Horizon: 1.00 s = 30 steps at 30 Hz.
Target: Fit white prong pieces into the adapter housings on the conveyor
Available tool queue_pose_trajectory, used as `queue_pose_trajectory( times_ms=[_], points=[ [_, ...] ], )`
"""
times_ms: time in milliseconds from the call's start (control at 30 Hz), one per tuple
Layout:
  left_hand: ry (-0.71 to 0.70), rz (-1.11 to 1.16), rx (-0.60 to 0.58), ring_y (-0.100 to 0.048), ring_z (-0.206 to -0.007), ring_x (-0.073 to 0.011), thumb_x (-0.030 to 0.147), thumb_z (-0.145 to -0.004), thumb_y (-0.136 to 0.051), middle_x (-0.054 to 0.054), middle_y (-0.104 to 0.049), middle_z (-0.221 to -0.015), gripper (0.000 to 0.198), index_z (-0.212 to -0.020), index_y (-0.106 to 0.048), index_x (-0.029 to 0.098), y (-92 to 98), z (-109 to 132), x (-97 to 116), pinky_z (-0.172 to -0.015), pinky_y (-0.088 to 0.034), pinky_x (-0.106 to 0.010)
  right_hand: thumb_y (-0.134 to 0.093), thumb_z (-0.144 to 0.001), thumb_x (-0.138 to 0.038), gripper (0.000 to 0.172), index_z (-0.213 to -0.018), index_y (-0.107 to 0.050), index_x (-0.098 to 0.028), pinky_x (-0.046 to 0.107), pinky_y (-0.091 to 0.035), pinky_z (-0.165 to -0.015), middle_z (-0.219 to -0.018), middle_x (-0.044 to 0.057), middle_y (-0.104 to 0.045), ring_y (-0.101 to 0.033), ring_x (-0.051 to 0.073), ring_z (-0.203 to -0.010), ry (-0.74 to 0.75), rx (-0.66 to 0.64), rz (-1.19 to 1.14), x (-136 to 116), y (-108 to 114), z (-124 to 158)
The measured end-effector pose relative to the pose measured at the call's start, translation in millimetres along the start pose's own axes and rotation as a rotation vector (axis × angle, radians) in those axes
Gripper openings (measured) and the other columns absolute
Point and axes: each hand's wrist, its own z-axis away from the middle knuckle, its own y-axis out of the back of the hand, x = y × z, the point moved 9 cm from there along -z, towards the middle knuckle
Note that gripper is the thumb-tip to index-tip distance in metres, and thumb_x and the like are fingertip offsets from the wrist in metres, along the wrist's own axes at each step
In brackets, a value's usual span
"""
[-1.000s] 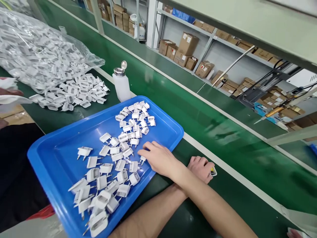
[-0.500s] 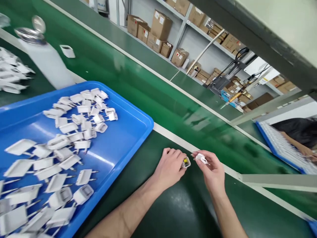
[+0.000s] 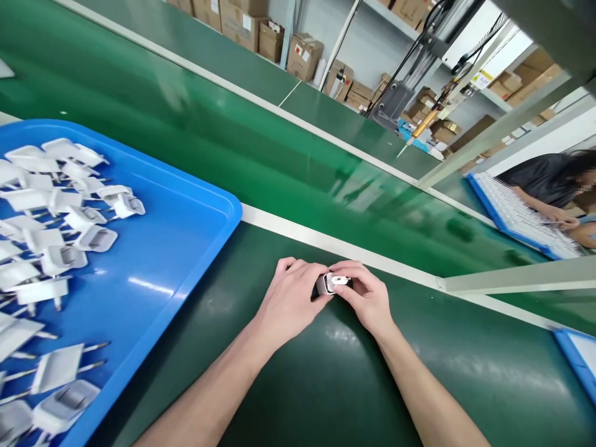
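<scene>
My left hand (image 3: pixel 289 298) and my right hand (image 3: pixel 365 298) meet over the dark green table, just right of the blue tray (image 3: pixel 186 248). Between their fingertips sit two small white parts pressed together: a charger body (image 3: pixel 322 284) in the left hand and a white plug piece (image 3: pixel 339 280) in the right. The tray at the left holds several loose white plug pieces (image 3: pixel 56 248) with metal pins.
A green conveyor belt (image 3: pixel 288 161) runs diagonally behind a white strip. Shelves with cardboard boxes (image 3: pixel 302 53) stand beyond it. At the far right another person (image 3: pixel 549 180) works over a blue tray of white parts (image 3: pixel 521 217). Another blue tray corner (image 3: pixel 580 360) shows at the right edge.
My right hand took a plug piece from the tray and moved right to meet my left hand. The two parts, apart half a second ago, are now pressed together. The view has swung right.
</scene>
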Motion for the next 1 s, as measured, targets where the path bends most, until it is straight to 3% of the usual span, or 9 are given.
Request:
queue_pose_trajectory(
  times_ms=[200,767,1000],
  points=[
    [-0.004,0.011,0.003,-0.061,-0.093,-0.019,0.026,-0.089,-0.068,0.003,-0.073,-0.101,0.015,-0.102,-0.06,0.023,0.1,0.7,-0.3,-0.096,-0.036,-0.041,-0.077,-0.088,-0.024,0.017,-0.103,-0.078,-0.032,0.04,-0.053,-0.092,-0.112,0.005,-0.065,-0.061,0.023,-0.107,0.015,0.041,0.028,-0.6,2.7,4.1],
    [-0.006,0.036,-0.005,-0.06,-0.09,-0.0187,0.025,-0.09,-0.066,0.002,-0.073,-0.099,0.014,-0.103,-0.061,0.023,-0.6,2.8,-0.6,-0.097,-0.036,-0.042,-0.077,-0.088,-0.034,0.014,-0.101,-0.073,-0.029,0.044,-0.048,-0.101,-0.117,0.006,-0.063,-0.06,0.026,-0.113,-0.125,-0.061,0.107,1.3,-4.2,0.2],
    [-0.012,0.036,0.019,-0.06,-0.089,-0.0189,0.024,-0.09,-0.067,0.002,-0.072,-0.097,0.011,-0.099,-0.061,0.021,0.0,4.0,-0.8,-0.097,-0.035,-0.041,-0.074,-0.09,-0.031,0.009,-0.099,-0.071,-0.028,0.041,-0.048,-0.094,-0.111,0.005,-0.065,-0.062,0.024,-0.106,-0.077,-0.028,0.211,-6.4,-5.6,2.0]
  ],
)
